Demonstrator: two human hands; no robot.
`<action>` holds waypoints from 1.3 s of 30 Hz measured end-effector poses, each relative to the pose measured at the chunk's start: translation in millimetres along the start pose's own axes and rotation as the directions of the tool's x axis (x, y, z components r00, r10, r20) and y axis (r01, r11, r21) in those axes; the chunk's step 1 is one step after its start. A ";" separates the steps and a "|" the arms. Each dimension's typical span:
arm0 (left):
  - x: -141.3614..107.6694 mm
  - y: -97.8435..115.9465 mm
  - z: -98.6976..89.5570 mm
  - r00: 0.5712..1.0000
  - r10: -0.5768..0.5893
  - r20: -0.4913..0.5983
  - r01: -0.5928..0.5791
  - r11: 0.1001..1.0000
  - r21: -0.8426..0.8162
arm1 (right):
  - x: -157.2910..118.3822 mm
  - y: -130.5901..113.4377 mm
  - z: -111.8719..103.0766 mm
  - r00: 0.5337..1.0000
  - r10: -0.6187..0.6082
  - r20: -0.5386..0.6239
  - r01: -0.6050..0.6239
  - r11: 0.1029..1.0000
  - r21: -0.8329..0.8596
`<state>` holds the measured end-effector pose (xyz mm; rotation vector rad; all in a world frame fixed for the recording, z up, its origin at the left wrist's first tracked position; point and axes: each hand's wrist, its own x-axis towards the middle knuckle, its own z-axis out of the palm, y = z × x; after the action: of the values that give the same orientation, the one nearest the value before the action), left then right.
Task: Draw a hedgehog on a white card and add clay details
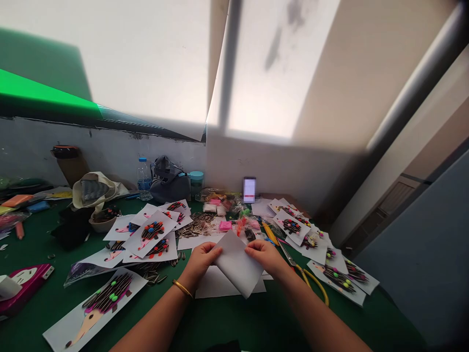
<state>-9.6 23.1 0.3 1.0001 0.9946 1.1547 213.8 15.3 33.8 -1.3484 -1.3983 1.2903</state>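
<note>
Between my two hands is a blank white sheet of paper (pixel 238 264), tilted with one corner pointing down. My left hand (pixel 202 261) pinches its left edge, thumb on top; a gold bangle circles that wrist. Its right edge is pinched by my right hand (pixel 266 255). Under the held sheet, other white paper (pixel 210 286) lies on the green table. Just beyond my hands are a pink clay lump (pixel 225 226) and a heap of sunflower seeds (pixel 200 227). Yellow-handled scissors (pixel 306 276) rest beside my right forearm.
Finished-looking hedgehog cards with seed spines lie left (pixel 150 232) and right (pixel 293 226). One larger hedgehog card (pixel 98 308) is at front left, near a magenta power strip (pixel 27 288). Along the wall stand a water bottle (pixel 144 181), a grey bag (pixel 166 183) and a phone (pixel 249 190).
</note>
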 end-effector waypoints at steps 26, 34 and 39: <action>1.8 2.2 -3.9 1.000 -0.004 0.013 0.003 0.996 0.088 | -6.3 -10.8 -9.5 0.980 0.038 0.197 0.031 0.941 -0.336; -9.1 7.4 2.1 0.988 -0.030 0.154 0.047 0.993 -0.105 | -0.7 5.5 5.5 0.995 -0.047 0.083 0.062 0.980 -0.189; -12.4 0.1 6.6 0.956 -0.132 0.262 0.164 0.981 -0.102 | -1.2 13.5 16.3 0.992 -0.121 0.028 0.121 0.993 0.005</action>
<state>-4.9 10.2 3.2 0.9316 0.7699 0.9251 200.5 10.7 17.9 -1.2280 -1.4731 1.2348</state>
